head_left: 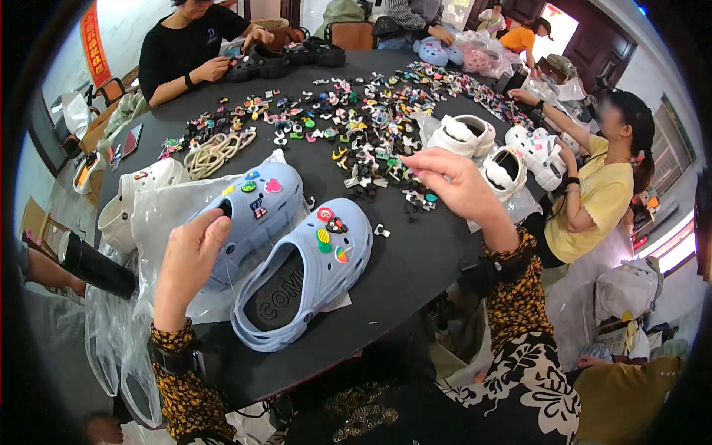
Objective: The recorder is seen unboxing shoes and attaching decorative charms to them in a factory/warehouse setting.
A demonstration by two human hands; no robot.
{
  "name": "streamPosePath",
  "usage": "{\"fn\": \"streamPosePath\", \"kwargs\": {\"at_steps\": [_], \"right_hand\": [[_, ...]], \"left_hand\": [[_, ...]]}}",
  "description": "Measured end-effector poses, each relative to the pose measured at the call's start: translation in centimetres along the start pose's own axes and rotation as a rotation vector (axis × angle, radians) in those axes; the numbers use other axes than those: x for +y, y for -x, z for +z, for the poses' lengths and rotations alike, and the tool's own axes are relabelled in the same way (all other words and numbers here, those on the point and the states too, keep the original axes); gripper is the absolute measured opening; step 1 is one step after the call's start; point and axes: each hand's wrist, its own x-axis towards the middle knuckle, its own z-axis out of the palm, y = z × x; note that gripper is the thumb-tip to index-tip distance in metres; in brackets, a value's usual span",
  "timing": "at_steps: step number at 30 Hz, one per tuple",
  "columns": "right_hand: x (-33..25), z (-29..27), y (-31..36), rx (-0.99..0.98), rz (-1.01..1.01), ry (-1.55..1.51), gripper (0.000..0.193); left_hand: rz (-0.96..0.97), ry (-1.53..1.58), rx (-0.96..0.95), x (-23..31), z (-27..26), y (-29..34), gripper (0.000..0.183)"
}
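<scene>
The left hand is gripping the left blue clog near its opening, apparently steadying it. The right hand is hovering farther right, thumb and fingertips narrowly meeting; I cannot tell if they are holding anything. The right blue clog is lying alongside. Beyond, loose charms are covering the table, seemingly for easy reach.

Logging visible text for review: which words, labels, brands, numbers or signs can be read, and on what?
I won't copy wording, only say where it stands.
Insole of the right-hand blue clog: large raised letters, legible but partly covered.
Red wall banner: column of characters, small and distorted.
Black T-shirt across the table: chest mark, too small to read fully.
</scene>
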Motion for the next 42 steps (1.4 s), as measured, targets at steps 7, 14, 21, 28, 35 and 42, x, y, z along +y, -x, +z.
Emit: {"fn": "streamPosePath", "kwargs": {"at_steps": [7,14,21,28,35,42], "right_hand": [[1.7,3.7,2.9,-0.229,0.109,-0.009,0.018],[2.4,8.3,3.3,-0.301,0.015,0.229,0.021],[3.0,8.3,1.8,-0.393,0.072,0.221,0.013],[4.3,6.5,-2.8,-0.134,-0.016,0.239,0.012],[3.4,5.9,-5.8,-0.027,0.087,0.110,0.014],[2.4,8.5,-4.7,-0.053,-0.038,-0.008,0.012]], "left_hand": [[-0.001,-0.064,-0.079,0.7,-0.5,0.4,0.040],[0.001,-0.060,-0.118,0.7,-0.4,0.2,0.040],[-0.004,-0.083,-0.113,0.5,-0.9,0.5,0.041],[-0.027,-0.114,-0.146,0.6,-1.1,0.2,0.040],[-0.045,-0.103,-0.178,1.0,-1.0,0.5,0.035],[0.140,-0.251,0.103,1.6,-0.3,1.2,0.024]]}}
